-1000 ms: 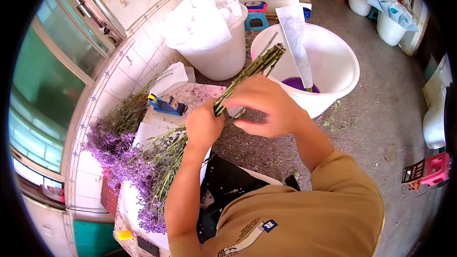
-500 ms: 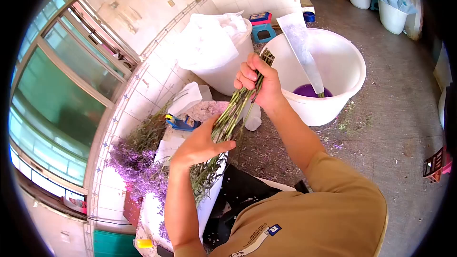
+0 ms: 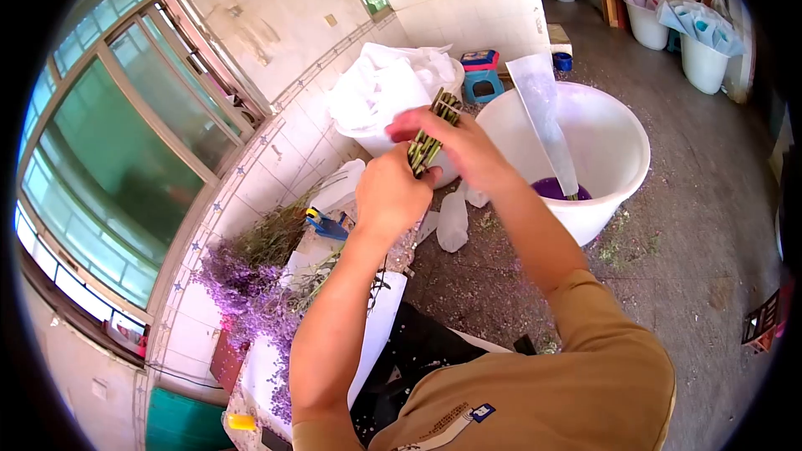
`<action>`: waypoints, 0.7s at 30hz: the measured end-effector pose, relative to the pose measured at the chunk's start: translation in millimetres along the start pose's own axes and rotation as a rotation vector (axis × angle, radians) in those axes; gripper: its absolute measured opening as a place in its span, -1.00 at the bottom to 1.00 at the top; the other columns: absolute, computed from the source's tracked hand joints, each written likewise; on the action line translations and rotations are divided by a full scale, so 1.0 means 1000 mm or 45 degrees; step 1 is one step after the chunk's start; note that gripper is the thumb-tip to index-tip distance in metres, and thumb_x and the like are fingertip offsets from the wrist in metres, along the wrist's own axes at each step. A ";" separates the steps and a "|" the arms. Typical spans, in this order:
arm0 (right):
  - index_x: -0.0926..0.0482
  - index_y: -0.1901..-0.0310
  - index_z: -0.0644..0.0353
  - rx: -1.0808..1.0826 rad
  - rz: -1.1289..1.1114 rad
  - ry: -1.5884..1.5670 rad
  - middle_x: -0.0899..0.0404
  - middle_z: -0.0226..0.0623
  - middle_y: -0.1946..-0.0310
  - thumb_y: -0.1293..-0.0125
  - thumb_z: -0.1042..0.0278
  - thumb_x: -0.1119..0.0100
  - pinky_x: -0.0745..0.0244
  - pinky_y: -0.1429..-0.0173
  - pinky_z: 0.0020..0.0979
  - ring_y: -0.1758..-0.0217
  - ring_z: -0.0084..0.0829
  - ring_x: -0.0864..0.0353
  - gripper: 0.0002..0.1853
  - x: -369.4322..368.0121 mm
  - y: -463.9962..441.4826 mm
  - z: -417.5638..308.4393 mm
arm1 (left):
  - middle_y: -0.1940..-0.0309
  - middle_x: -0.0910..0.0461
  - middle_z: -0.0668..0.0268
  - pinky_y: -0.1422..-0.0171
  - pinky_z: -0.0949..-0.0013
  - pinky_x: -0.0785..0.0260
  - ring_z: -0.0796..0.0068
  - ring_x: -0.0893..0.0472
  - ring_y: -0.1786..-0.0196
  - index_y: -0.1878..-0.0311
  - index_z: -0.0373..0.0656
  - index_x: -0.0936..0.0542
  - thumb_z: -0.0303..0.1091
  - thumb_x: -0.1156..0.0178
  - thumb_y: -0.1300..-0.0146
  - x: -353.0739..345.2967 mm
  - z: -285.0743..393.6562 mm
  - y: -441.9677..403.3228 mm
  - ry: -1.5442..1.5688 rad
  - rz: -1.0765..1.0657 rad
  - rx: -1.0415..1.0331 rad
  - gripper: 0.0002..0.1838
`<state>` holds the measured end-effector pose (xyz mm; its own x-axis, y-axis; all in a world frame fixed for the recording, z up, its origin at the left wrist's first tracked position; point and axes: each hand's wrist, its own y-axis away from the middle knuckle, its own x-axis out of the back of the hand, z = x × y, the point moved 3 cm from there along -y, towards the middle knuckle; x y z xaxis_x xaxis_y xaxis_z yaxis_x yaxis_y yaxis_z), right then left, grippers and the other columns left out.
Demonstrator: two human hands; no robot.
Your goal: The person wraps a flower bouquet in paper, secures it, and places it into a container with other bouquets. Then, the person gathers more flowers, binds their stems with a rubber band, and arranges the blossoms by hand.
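A bundle of green stems [image 3: 426,147] stands up between my hands, cut ends at the top. My left hand [image 3: 393,190] is wrapped round the stems from below. My right hand [image 3: 458,144] is at their upper part, fingers bent over and beside them, slightly blurred; whether it grips them is unclear. Purple flowers [image 3: 276,309] lie on white paper [image 3: 380,317] to the left, partly behind my left forearm. A blue tape dispenser [image 3: 327,224] sits on the table just left of my left wrist.
A large white tub [image 3: 614,129] with purple liquid and a wrapped bunch [image 3: 543,117] is at right. Behind my hands is a bucket [image 3: 455,75] heaped with white wrapping. A blue stool [image 3: 483,86] stands between them. A pink crate [image 3: 764,317] is far right.
My left hand has risen and closed round the stems. My right hand has loosened from its fist round the stem ends. The bundle's cut ends now tilt toward the camera, and the view has shifted.
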<state>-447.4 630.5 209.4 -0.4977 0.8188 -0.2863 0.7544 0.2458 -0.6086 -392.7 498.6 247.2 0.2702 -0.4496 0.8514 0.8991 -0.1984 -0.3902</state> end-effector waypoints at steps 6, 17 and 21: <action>-0.19 -0.61 0.21 0.465 -0.012 0.232 -0.24 -0.11 -0.61 -0.51 -0.54 0.32 0.12 -0.73 -0.13 -0.69 -0.17 -0.13 -0.02 0.069 -0.043 -0.073 | 0.27 -0.71 -0.14 -0.02 -0.13 -0.50 -0.23 -0.68 0.07 0.13 -0.22 -0.67 -0.31 -0.34 -0.19 0.001 -0.006 -0.005 0.052 0.024 -0.007 -0.76; -0.75 0.03 0.24 0.549 0.355 0.865 -0.74 -0.42 0.18 -0.38 0.31 -0.37 -0.56 0.06 -0.47 0.18 -0.56 -0.68 -0.78 0.040 -0.011 -0.113 | 0.47 -0.64 0.13 0.16 0.24 -0.48 0.40 -0.58 0.38 0.19 -0.32 -0.64 -0.48 -0.29 -0.23 0.022 -0.013 -0.004 0.111 0.074 -0.076 -0.87; -0.73 0.23 0.25 0.690 0.202 1.306 -0.67 -0.33 0.40 -0.27 0.30 -0.43 -0.55 0.19 -0.32 0.31 -0.37 -0.70 -0.81 -0.005 0.018 -0.108 | 0.36 -0.67 -0.16 0.02 -0.10 -0.50 -0.26 -0.67 0.14 0.24 -0.28 -0.61 -0.45 -0.26 -0.12 0.021 -0.011 -0.003 0.117 0.116 -0.043 -0.85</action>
<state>-385.6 686.4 279.8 0.3510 0.9162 0.1935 0.3725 0.0530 -0.9265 -393.5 480.2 261.9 0.3161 -0.5446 0.7769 0.8598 -0.1818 -0.4773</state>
